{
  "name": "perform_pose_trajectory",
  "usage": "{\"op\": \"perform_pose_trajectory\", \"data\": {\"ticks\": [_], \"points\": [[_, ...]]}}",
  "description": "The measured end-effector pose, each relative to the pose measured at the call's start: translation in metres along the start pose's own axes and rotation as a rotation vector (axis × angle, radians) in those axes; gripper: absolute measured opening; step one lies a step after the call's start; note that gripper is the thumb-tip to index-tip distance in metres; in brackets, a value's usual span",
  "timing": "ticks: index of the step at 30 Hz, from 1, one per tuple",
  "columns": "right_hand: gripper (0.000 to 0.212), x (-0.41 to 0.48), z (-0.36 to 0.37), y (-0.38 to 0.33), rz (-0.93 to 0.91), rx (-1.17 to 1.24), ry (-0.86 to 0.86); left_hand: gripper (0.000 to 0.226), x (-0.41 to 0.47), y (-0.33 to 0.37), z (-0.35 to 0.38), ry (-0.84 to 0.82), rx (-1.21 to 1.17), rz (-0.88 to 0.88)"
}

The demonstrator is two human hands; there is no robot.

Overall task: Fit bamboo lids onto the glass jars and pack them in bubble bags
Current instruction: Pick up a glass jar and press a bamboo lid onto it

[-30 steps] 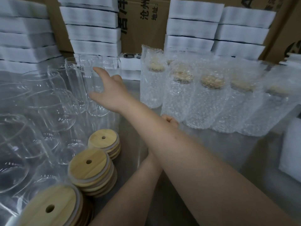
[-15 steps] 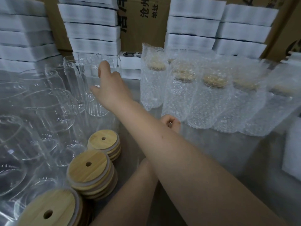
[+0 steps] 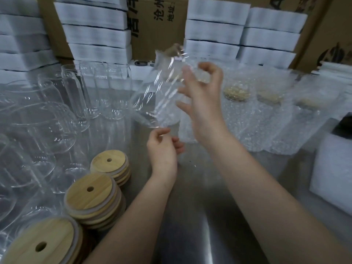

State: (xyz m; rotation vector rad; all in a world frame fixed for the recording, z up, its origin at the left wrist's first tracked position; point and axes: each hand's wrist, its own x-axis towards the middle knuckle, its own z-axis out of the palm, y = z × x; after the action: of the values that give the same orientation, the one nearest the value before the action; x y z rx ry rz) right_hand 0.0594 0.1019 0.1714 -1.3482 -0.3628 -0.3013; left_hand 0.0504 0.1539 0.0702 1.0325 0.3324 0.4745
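Observation:
My right hand grips a clear glass jar and holds it tilted in the air above the table's middle; the jar is motion-blurred. Just under the jar's lower end is my left hand, fingers curled; I cannot tell if it touches the glass. Three stacks of bamboo lids with a straw hole stand at lower left: far, middle, near. Several empty glass jars crowd the left side. Lidded jars in bubble bags stand in a row at the right.
White foam stacks and cardboard boxes wall off the back. A white foam block sits at the right edge. The steel table shows bare between my arms.
My right hand has lifted a jar out of the group at the left and swung it right and up to the centre. My left hand has come out from under the right forearm.

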Motion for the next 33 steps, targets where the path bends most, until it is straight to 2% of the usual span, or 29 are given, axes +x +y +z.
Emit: {"op": "perform_pose_trajectory", "data": {"ticks": [3,5,9,12,16,18,21,25,26,29,30,33], "points": [[0.026,-0.008,-0.036,-0.003,0.038,0.171,0.064,0.017,0.000,0.010,-0.004,0.008,-0.158,-0.041],[0.030,-0.018,-0.054,0.001,0.034,0.146,0.103,0.016,-0.001,0.015,-0.006,-0.032,-0.193,-0.057],[0.035,-0.034,-0.081,0.018,0.055,0.090,0.198,0.029,-0.013,0.017,-0.002,-0.232,-0.002,0.009],[0.053,-0.039,-0.086,0.029,0.090,0.104,0.232,0.035,-0.027,0.017,0.003,-0.446,0.186,0.099],[0.070,-0.041,-0.088,0.036,0.091,0.058,0.190,0.064,-0.040,0.013,0.006,-0.611,0.339,0.123],[0.073,-0.041,-0.090,0.039,0.107,0.031,0.155,0.079,-0.041,0.012,0.007,-0.633,0.370,0.122],[0.085,-0.045,-0.090,0.043,0.130,-0.064,0.084,0.080,-0.041,0.013,0.006,-0.620,0.401,0.152],[0.051,-0.047,-0.088,0.047,0.115,-0.157,-0.047,0.075,-0.039,0.015,0.005,-0.569,0.339,0.155],[0.052,-0.048,-0.086,0.046,0.108,-0.174,-0.069,0.075,-0.039,0.016,0.005,-0.557,0.308,0.150],[0.095,-0.052,-0.083,0.046,0.090,-0.202,-0.110,0.074,-0.040,0.017,0.006,-0.551,0.272,0.124],[0.102,-0.053,-0.082,0.046,0.085,-0.203,-0.110,0.075,-0.041,0.017,0.007,-0.560,0.278,0.120],[0.092,-0.056,-0.081,0.049,0.061,-0.158,-0.087,0.076,-0.042,0.021,0.011,-0.535,0.309,0.153]]}}
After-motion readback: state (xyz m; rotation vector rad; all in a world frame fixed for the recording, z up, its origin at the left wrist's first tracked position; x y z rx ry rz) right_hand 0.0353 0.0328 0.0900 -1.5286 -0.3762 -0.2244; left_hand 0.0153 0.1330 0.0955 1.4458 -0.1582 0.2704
